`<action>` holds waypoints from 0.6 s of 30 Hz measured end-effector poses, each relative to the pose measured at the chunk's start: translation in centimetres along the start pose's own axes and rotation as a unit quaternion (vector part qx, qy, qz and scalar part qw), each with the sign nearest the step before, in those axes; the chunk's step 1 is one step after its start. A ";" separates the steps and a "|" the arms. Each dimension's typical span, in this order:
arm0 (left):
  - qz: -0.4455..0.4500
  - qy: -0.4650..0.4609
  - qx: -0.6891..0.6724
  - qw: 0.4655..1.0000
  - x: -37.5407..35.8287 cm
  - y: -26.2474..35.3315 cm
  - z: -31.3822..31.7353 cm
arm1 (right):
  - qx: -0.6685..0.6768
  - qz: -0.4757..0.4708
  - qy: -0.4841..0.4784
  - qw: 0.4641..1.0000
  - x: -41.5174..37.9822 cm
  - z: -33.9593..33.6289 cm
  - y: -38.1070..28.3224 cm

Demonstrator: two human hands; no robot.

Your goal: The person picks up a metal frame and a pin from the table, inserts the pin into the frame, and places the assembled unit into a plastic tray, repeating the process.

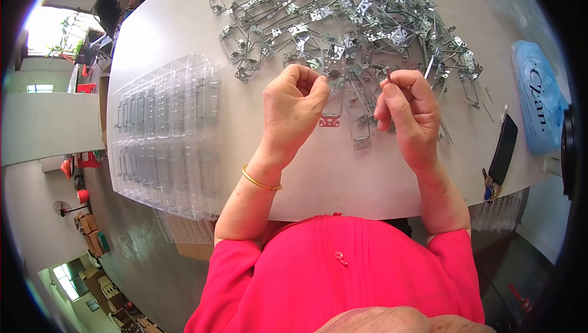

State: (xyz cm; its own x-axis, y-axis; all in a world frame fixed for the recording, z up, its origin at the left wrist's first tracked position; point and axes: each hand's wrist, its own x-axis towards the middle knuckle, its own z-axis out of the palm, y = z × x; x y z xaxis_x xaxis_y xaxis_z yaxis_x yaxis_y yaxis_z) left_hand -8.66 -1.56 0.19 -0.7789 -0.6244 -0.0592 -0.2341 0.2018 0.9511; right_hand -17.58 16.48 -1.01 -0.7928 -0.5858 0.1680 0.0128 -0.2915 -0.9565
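Note:
My left hand [293,107] is raised over the near edge of a big heap of metal brackets with wire rods [361,17]. Its thumb and forefinger are pinched together, and what they hold, if anything, is too small to make out. To its right, my right hand [410,112] has curled fingers, with a small dark reddish piece [388,75] at the fingertips. Between the hands, a bracket [361,143] on a wire lies on the table, beside a reddish-looking bracket plate [329,121].
Clear plastic trays [165,134], with metal parts in their slots, lie on the left of the white table [306,192]. On the right are a black phone [503,149], keys [490,187] and a blue plastic bag [539,97].

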 end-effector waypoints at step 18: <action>-0.050 -0.042 -0.230 0.971 0.1 0.3 0.7 | -0.052 0.002 0.011 0.999 0.2 0.2 0.3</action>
State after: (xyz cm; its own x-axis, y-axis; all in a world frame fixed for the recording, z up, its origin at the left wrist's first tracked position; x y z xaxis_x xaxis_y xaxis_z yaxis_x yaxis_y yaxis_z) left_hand -9.24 -1.05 0.25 -0.8148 -0.5560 -0.1640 -0.0404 -0.2277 0.9729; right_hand -17.59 16.16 -1.19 -0.8057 -0.5703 0.1603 -0.0470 -0.2083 -0.9769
